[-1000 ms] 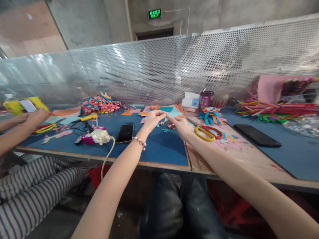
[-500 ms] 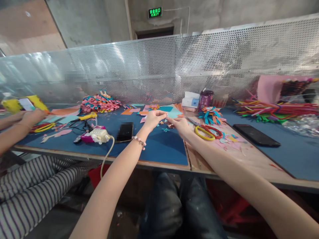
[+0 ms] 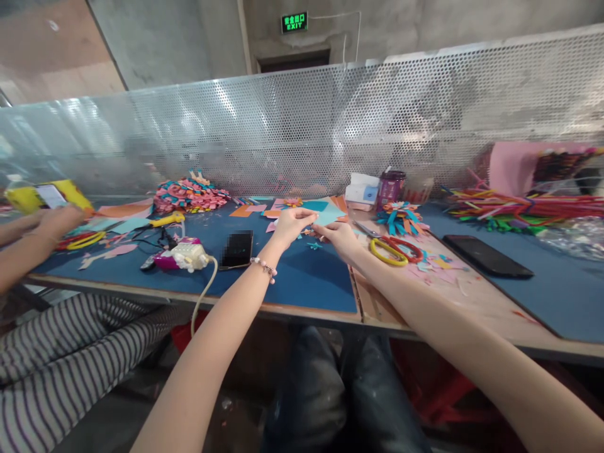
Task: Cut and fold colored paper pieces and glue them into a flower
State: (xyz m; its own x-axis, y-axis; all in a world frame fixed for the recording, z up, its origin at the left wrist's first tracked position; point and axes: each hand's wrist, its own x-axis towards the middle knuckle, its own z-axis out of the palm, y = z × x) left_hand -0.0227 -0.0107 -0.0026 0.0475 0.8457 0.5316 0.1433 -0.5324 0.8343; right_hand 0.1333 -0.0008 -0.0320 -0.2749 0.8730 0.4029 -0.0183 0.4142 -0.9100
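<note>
Blue covered much of the table [image 3: 306,286], where the person's two bare hands met above small paper scraps. The left hand [image 3: 287,229] had its thumb and fingertips together; whatever they pinched was too small to make out. The right hand [image 3: 343,240] came in just beside it, fingertips close to the left's, but whether its grip was closed on anything could not be told. A teal paper star [image 3: 314,246] lay flat on the table between the hands, on their near side, and a light blue sheet [image 3: 331,214] lay just beyond them.

Scissors [image 3: 367,231] with yellow and red handles rested to the right of the right hand, near a blue-and-orange paper bundle [image 3: 402,221]. A dark phone [image 3: 237,250] lay to the left, beside a white power strip [image 3: 187,256]. Farther left, another person's hand [image 3: 63,220] was near a lit phone [image 3: 51,196].
</note>
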